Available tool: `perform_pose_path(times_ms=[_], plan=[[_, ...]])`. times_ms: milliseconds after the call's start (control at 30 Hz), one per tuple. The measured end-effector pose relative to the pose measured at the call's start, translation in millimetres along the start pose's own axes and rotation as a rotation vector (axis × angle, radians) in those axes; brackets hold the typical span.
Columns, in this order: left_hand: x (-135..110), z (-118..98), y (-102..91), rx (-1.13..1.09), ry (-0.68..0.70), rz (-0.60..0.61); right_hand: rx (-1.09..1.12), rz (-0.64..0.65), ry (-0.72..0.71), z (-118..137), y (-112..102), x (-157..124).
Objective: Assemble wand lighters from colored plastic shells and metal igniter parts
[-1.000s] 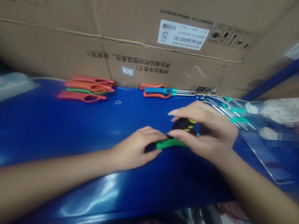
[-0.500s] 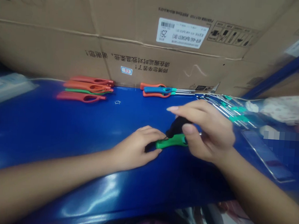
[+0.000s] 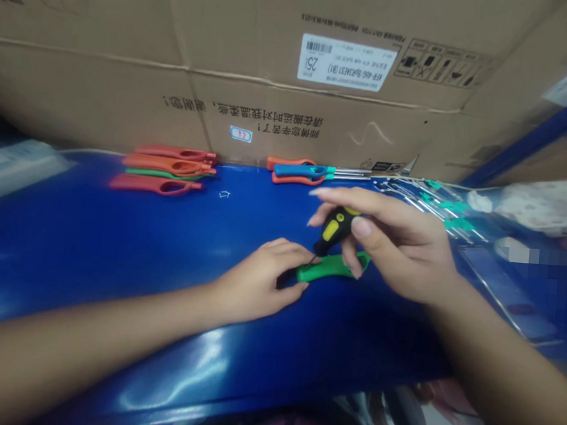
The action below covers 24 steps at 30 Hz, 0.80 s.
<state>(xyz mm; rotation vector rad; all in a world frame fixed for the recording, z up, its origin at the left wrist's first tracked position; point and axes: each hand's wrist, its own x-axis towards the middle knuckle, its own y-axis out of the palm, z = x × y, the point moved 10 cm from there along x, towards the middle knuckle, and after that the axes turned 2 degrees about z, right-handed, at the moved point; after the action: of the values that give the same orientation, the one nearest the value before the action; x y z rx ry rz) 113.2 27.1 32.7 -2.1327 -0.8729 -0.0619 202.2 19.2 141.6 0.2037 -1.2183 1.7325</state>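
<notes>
A green lighter (image 3: 330, 269) with a looped trigger guard lies on the blue tabletop (image 3: 179, 244). Thumb and fingers of my left hand (image 3: 264, 276) pinch its left end. In my right hand (image 3: 397, 246) is a short black-and-yellow screwdriver (image 3: 333, 232), gripped between thumb and fingers. It tilts, its shaft pointing down to the lighter's left end beside my left fingertips. Whether the tip sits on a screw is too small to tell. Part of the lighter's right end is behind my right fingers.
Red and orange lighter bodies (image 3: 168, 164) lie at back left. Near the middle back are blue and orange lighters (image 3: 299, 170) with metal tubes. Several loose metal rods (image 3: 439, 207) lie to the right, above a phone (image 3: 508, 293). Behind stands a large cardboard box (image 3: 127, 91).
My right fingers have loosened and turned around the screwdriver, uncovering its yellow grip parts and more of the green lighter. My left hand stays in place.
</notes>
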Motion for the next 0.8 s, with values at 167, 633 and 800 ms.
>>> perform_pose_path(times_ms=[167, 633, 800], plan=[[0.8, 0.2, 0.4, 0.001, -0.003, 0.009, -0.238, -0.203, -0.178, 18.9, -14.8, -4.7], [0.2, -0.1, 0.7, 0.000, -0.012, 0.016, -0.278, -0.111, -0.213, 29.2, -8.3, -4.4], [0.1, 0.8, 0.5, 0.004, -0.015, 0.010, -0.028, -0.024, -0.113, 20.3, 1.0, 0.4]])
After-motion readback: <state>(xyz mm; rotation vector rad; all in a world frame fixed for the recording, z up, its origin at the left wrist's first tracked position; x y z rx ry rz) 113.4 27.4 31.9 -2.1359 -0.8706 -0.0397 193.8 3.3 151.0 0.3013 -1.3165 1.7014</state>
